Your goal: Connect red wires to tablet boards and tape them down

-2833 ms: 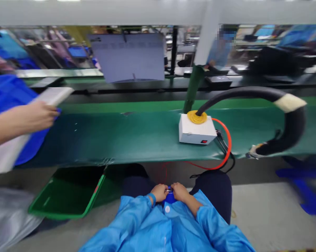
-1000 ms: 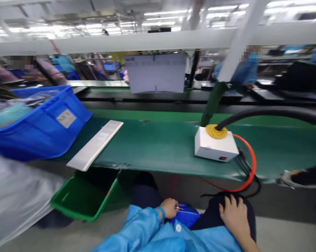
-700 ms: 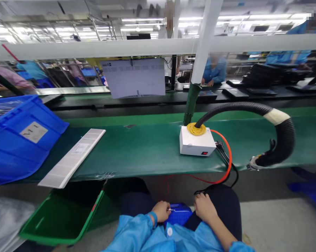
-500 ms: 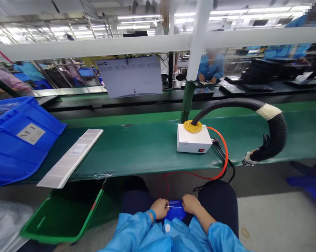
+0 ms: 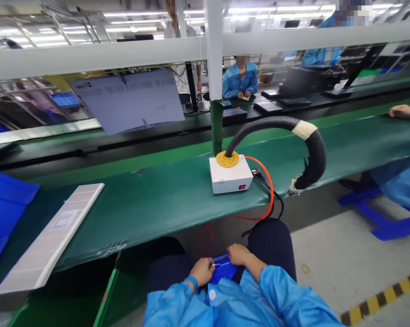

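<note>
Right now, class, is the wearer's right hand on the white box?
No: the box stands on the bench, apart from the right hand.

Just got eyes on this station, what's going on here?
A seated person in a blue smock has both hands low in the lap. The left hand pinches a slim metal piece; the right hand is beside a blue surface between the thighs, its grip unclear. On the green bench, a long pale panel lies to the left, and a white box with a black hose stands ahead, neither touched.
</note>
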`<state>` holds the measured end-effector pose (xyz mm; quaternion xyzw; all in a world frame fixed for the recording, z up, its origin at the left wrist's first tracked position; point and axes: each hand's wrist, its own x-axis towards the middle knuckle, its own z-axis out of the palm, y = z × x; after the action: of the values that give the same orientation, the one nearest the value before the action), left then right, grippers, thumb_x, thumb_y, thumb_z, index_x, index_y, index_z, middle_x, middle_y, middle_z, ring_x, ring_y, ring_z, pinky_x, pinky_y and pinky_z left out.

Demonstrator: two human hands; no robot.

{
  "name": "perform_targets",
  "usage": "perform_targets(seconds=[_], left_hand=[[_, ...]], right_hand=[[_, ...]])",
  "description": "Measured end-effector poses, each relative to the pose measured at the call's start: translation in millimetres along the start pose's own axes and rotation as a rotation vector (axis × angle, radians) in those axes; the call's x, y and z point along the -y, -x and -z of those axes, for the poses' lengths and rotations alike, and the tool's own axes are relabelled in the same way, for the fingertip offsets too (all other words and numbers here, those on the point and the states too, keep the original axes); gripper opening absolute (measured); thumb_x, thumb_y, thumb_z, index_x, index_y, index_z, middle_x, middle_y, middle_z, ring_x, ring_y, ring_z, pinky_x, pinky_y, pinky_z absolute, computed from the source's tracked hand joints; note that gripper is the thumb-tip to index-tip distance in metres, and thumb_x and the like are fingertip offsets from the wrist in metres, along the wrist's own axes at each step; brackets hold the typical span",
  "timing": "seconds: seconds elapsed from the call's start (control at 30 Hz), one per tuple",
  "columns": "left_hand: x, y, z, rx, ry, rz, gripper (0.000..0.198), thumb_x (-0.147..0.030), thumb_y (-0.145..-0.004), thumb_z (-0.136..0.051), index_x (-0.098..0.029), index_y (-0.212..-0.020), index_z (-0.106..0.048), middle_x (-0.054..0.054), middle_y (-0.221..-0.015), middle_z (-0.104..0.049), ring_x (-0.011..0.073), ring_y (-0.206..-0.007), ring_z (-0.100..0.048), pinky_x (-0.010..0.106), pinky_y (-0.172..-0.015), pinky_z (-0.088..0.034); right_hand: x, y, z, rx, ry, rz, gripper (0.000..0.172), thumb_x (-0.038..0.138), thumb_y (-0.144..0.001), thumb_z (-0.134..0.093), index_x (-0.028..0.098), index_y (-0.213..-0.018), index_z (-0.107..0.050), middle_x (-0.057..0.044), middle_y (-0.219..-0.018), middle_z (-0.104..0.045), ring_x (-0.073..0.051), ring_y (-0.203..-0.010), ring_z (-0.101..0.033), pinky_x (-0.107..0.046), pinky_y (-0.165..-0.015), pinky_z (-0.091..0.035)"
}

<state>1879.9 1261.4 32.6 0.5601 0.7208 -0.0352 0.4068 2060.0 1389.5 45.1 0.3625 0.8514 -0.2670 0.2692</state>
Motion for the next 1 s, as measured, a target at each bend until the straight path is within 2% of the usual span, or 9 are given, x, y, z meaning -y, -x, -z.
perform_targets(seconds=[0.23,0.47,1.0], left_hand=[[5.3,-4.9,-0.9,0.01,0.003,-0.013,0.026,-0.027,-0.098,-0.055,-0.023,-0.113,-0.076,0.006,-0.117,-0.079,0.0211,-0.114,-0.071,0.026,-0.096,-0.048],[4.0,-6.4,0.1,0.016,-0.009,-0.012,0.028,-0.028,-0.099,-0.054,-0.023,-0.117,-0.075,0.007,-0.119,-0.078,0.0211,-0.117,-0.069,0.026,-0.098,-0.047],[-0.1,5.9,3.7,-0.016,0.054,0.007,0.029,-0.026,-0.096,-0.056,-0.022,-0.116,-0.078,0.011,-0.12,-0.078,0.0267,-0.117,-0.071,0.031,-0.099,-0.051]], right_hand=[[3.8,-0.2,4.6,0.021,0.005,-0.012,0.039,0.019,-0.089,-0.06,0.014,-0.122,-0.079,-0.021,-0.123,-0.078,-0.036,-0.117,-0.075,-0.041,-0.095,-0.06],[3.2,0.3,6.5,0.036,0.0,-0.042,0.036,0.021,-0.088,-0.062,0.017,-0.119,-0.08,-0.019,-0.121,-0.078,-0.033,-0.116,-0.076,-0.038,-0.093,-0.06],[2.3,-3.1,-5.1,-0.006,0.03,-0.024,0.036,0.02,-0.093,-0.055,0.019,-0.119,-0.079,-0.017,-0.12,-0.079,-0.029,-0.115,-0.077,-0.035,-0.094,-0.058]])
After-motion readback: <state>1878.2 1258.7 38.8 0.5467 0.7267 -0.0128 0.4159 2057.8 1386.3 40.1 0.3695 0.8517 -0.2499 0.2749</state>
